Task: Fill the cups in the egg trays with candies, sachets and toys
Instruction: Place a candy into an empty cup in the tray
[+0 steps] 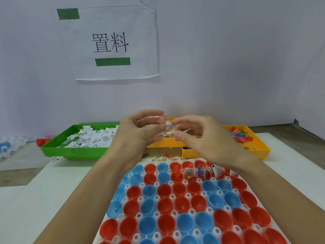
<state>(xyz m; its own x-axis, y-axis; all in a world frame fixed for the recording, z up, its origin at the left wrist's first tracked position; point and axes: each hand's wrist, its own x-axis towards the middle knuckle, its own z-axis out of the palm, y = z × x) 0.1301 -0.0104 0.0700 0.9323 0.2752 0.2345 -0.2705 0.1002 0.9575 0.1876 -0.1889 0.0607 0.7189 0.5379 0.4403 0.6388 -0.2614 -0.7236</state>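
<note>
Above the translucent white egg tray of red and blue plastic cups, my left hand and right hand together pinch a clear packet of coloured candies.

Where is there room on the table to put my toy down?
Left of the egg tray and in front of the green tray the white table is bare. Right of the egg tray there is a smaller bare strip. It is crowded between the trays, where loose candies lie.
</note>
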